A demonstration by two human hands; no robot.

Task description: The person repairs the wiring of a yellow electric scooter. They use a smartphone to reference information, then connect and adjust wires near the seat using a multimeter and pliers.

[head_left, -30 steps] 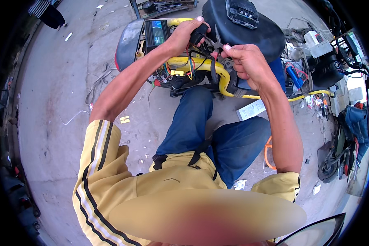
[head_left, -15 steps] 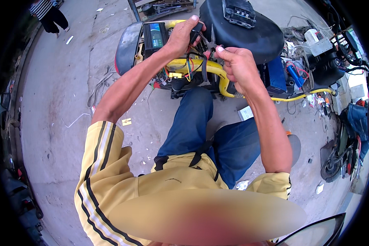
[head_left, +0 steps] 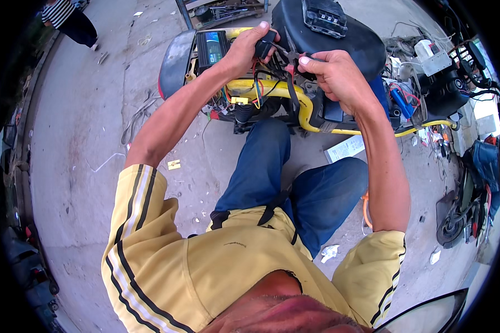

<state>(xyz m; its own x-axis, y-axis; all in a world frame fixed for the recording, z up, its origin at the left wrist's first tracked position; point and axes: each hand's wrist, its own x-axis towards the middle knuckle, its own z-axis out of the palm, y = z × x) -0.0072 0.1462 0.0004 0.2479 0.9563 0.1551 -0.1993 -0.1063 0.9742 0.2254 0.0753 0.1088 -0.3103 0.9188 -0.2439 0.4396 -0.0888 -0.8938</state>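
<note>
My left hand [head_left: 249, 49] is closed around a small black block-shaped part [head_left: 265, 49], thumb pointing up. In my right hand [head_left: 333, 75] is a pair of pliers [head_left: 293, 56] with reddish handles, pinched between thumb and fingers. The jaws point up and left, close to the black part; whether they touch it or grip a wire, I cannot tell. Below both hands runs the yellow frame [head_left: 244, 86] of a scooter-like vehicle. Loose coloured wires [head_left: 258, 91] and a yellow connector [head_left: 239, 100] hang over it. A finned black box [head_left: 210, 49] sits left of my left hand.
Behind my hands is a black seat [head_left: 350, 50] with a black controller-like unit [head_left: 323, 18] on it. A metal rack with tools [head_left: 228, 12] stands beyond. A blue cylinder [head_left: 401, 102] and parts lie to the right. A person [head_left: 72, 22] is at far left.
My right hand has shifted slightly right with the pliers, and the handles appear wider apart. My left hand stays nearly still. My right knee has swung right; the person at far left has moved.
</note>
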